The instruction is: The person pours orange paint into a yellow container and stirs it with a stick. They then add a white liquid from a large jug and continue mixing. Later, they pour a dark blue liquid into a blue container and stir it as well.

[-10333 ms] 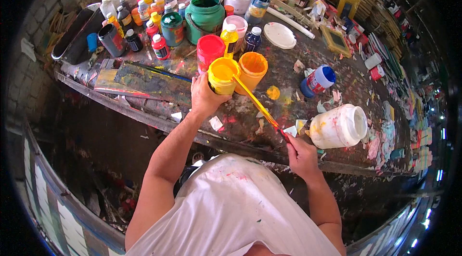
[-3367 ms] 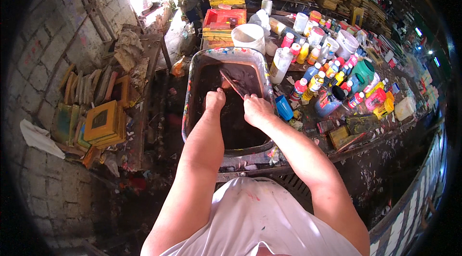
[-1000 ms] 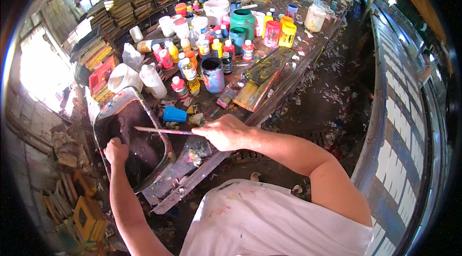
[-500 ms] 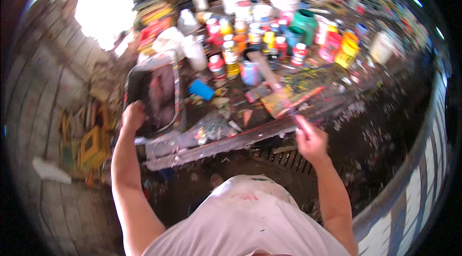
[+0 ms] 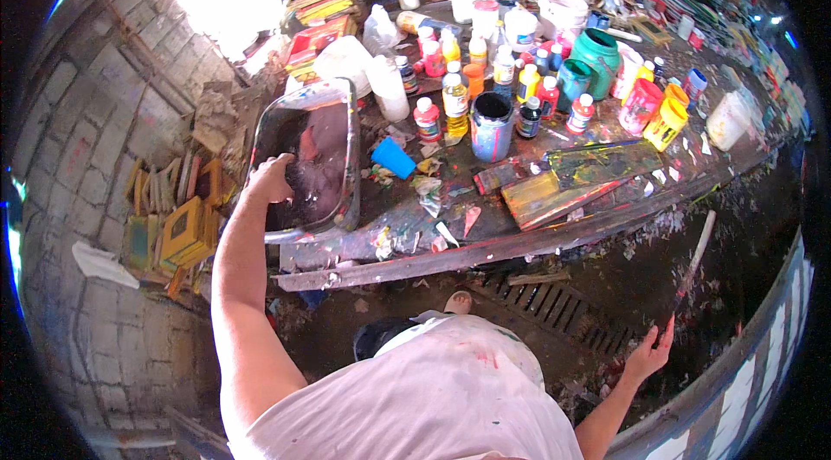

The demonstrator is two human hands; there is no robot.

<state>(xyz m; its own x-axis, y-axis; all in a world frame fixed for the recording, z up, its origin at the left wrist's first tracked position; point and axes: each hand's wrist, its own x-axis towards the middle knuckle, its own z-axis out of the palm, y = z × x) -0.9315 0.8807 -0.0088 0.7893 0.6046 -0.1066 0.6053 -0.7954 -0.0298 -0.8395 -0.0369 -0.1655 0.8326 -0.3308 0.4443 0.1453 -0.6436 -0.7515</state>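
Observation:
My left hand [image 5: 275, 179] reaches over the near left rim of a dark rectangular tub [image 5: 351, 187], its fingers spread above the murky, purplish liquid inside. A reddish shape shows in that liquid; I cannot tell what it is. Off to the right, beyond the table's front edge, my right hand [image 5: 649, 356] holds a long paint-stained stick [image 5: 699, 252] at its fingertips. The stick's pale end points up and away from me. On the table stands a paint-smeared blue cup [image 5: 492, 135] with a dark inside. A small bright blue cup [image 5: 394, 158] lies beside the tub.
Several paint bottles [image 5: 454, 105] and tubs crowd the dark table [image 5: 389, 265], with a green jar [image 5: 597, 57] among them. Stained wooden boards [image 5: 563, 192] lie near the front edge. Yellow frames [image 5: 186, 231] lean at the left wall. A slatted grate [image 5: 554, 304] lies on the littered floor.
My right hand has swung right and down, taking the stick out of the paint-smeared cup and away from the table. My left hand's fingers have spread out from a closed shape over the tub.

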